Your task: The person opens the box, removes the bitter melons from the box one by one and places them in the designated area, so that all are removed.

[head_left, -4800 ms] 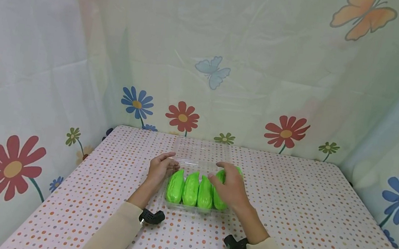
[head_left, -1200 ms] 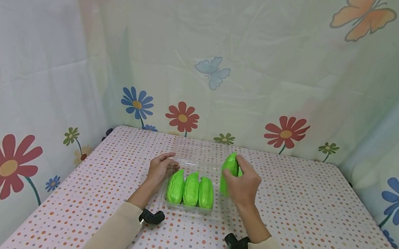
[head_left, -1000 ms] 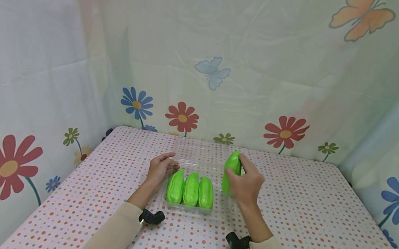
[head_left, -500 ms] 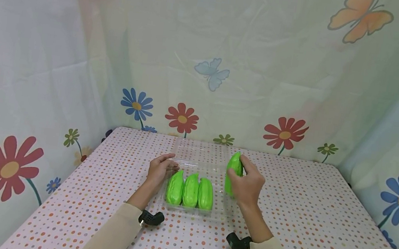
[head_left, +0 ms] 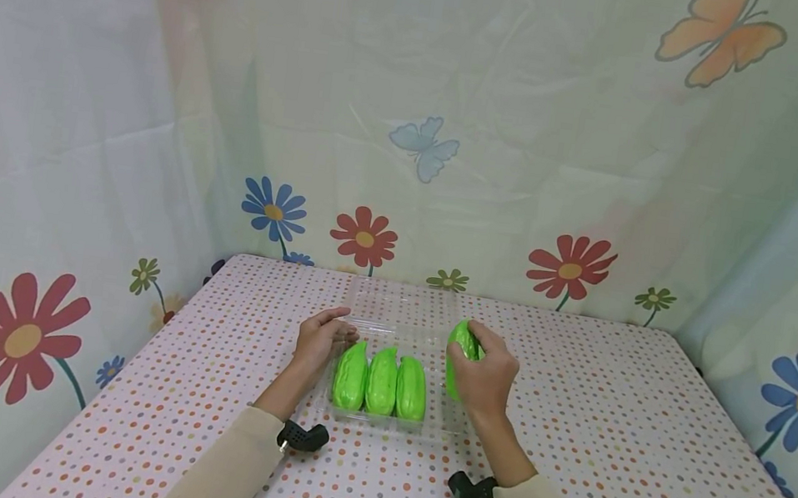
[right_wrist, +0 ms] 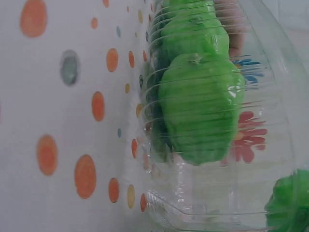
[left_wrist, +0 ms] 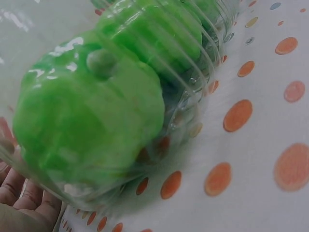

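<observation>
A clear plastic tray (head_left: 453, 424) lies mid-table with three green ribbed vegetables (head_left: 382, 380) side by side in its left part. My right hand (head_left: 470, 353) grips a fourth green vegetable (head_left: 460, 339) upright, just above the tray's vacant right end. My left hand (head_left: 326, 339) rests against the tray's left rim, thumb out and fingers relaxed. The left wrist view shows the nearest vegetable (left_wrist: 91, 121) through the tray wall (left_wrist: 205, 58), with fingertips (left_wrist: 14, 193) beside it. In the right wrist view the held vegetable (right_wrist: 289, 203) shows at the lower right, outside the tray wall (right_wrist: 193, 208).
The tray's clear lid (head_left: 400, 301) lies open behind it. A dotted tablecloth (head_left: 608, 445) covers the table. Curtains printed with flowers (head_left: 571, 265) close it in at the back and both sides. A black wrist camera (head_left: 469, 490) sits on each forearm.
The right hand took the rightmost vegetable out of the tray and raised it. Over the last half second it has lowered it slightly over the tray's right end. The left hand stayed put.
</observation>
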Motion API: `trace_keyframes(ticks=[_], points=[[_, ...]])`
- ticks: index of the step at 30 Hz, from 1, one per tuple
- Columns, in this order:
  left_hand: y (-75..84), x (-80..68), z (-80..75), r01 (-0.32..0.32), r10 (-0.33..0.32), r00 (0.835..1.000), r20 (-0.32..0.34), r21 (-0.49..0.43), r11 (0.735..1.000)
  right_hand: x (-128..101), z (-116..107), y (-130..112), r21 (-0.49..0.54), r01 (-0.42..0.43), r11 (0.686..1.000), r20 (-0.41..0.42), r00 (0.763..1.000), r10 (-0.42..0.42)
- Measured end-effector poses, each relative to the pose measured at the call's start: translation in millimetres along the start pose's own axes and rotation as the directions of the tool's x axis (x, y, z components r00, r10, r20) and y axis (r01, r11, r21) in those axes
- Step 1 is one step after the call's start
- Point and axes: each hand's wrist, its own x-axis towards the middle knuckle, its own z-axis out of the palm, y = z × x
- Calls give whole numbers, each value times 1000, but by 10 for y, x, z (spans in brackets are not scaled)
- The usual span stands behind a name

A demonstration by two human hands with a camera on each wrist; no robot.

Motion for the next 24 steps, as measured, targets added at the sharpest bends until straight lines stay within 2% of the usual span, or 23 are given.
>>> trace_keyframes(ticks=[14, 24], points=[[3, -5, -13, 19, -19, 1000, -1, 3, 1000, 25, -15, 22, -74, -87, 993, 74, 993, 93], [11, -15, 5, 22, -22, 1000, -8, 25, 999, 33, -51, 18, -110, -111, 988, 148, 981, 127]])
